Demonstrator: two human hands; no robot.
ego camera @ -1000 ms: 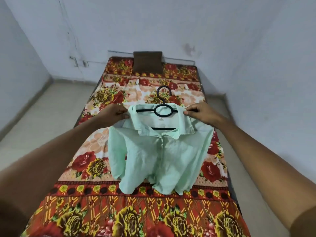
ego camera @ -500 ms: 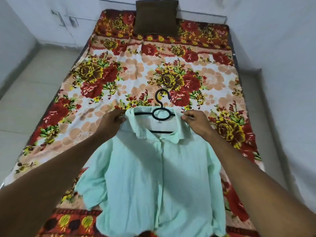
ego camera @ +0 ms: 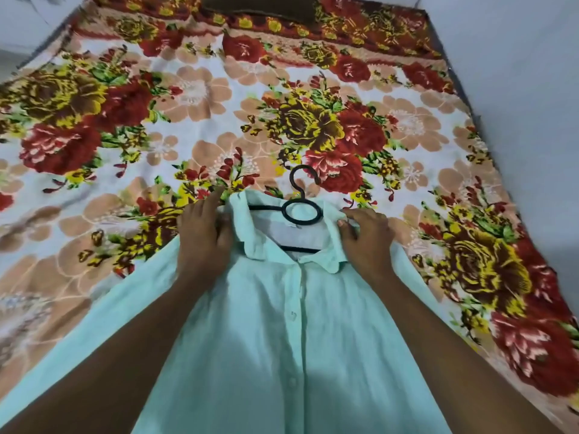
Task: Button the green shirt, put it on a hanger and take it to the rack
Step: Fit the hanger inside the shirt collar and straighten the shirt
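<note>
The pale green shirt (ego camera: 291,339) lies front-up on the flowered bed, buttoned down its placket, with a black hanger (ego camera: 301,211) inside the collar; the hook and ring stick out above the neck. My left hand (ego camera: 203,236) presses flat on the shirt's left shoulder beside the collar. At the collar's other end my right hand (ego camera: 366,236) pinches the fabric over the right shoulder. Most of the hanger's arms are hidden under the cloth.
The bed sheet (ego camera: 188,120) with red and yellow roses fills the view. A dark brown pillow (ego camera: 260,7) sits at the head of the bed. A white wall (ego camera: 532,89) runs along the right side.
The shirt and hanger came down from hanging in the air to lying flat on the bed. My view dropped closer to the bed. Both hands stayed at the shoulders.
</note>
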